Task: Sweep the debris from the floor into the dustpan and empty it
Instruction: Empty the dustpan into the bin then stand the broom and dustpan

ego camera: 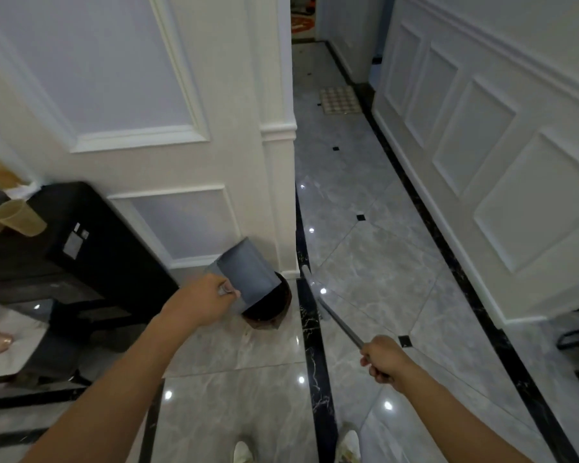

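Person's left hand point(204, 300) is gripping the short handle of the grey dustpan point(244, 272), fingers curled round it. The pan is tipping over the dark round bin point(271, 312) at the foot of the white pillar point(274, 162), so emptying is likely under way. The pan's underside is facing the camera, so its contents cannot be seen. The right hand point(383, 362) is closing round the broom handle point(341, 324), with the broom head point(306, 274) resting on the tiled floor point(365, 228) just beside the bin.

Risks:
- The pan's lip is only partly covering the bin mouth, so debris could be spilling past the rim onto the tiles.
- Tipping too fast could be scattering dust.
- The pan could be knocking the bin or pillar.
- The broom, held one-handed, could be slipping on the glossy floor.
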`<state>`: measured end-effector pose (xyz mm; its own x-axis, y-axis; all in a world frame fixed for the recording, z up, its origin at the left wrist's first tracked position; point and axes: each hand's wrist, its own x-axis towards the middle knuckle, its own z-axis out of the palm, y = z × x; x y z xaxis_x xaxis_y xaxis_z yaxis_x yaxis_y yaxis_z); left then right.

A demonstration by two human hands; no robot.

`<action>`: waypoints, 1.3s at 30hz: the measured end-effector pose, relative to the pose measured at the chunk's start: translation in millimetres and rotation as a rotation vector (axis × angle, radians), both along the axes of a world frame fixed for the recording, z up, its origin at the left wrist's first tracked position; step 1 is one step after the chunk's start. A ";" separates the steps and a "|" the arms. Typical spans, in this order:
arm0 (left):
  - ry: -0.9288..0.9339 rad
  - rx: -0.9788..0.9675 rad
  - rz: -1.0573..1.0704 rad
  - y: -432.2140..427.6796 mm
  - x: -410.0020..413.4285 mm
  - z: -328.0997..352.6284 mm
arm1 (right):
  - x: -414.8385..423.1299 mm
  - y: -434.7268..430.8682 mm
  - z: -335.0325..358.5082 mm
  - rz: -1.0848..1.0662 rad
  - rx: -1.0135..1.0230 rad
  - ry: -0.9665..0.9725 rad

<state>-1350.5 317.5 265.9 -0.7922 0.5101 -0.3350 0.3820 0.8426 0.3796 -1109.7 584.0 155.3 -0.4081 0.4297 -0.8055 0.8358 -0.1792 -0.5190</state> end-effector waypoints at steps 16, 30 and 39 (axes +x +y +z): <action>0.178 0.351 0.353 -66.8 -15.2 41.0 | -71.8 1.4 144.9 0.224 0.045 0.491; 0.166 0.327 0.422 -100.7 10.9 8.8 | -148.4 -64.3 196.6 0.656 0.413 0.750; 0.003 0.431 0.417 -99.7 35.8 -9.8 | -181.0 -122.0 220.6 0.960 0.496 0.819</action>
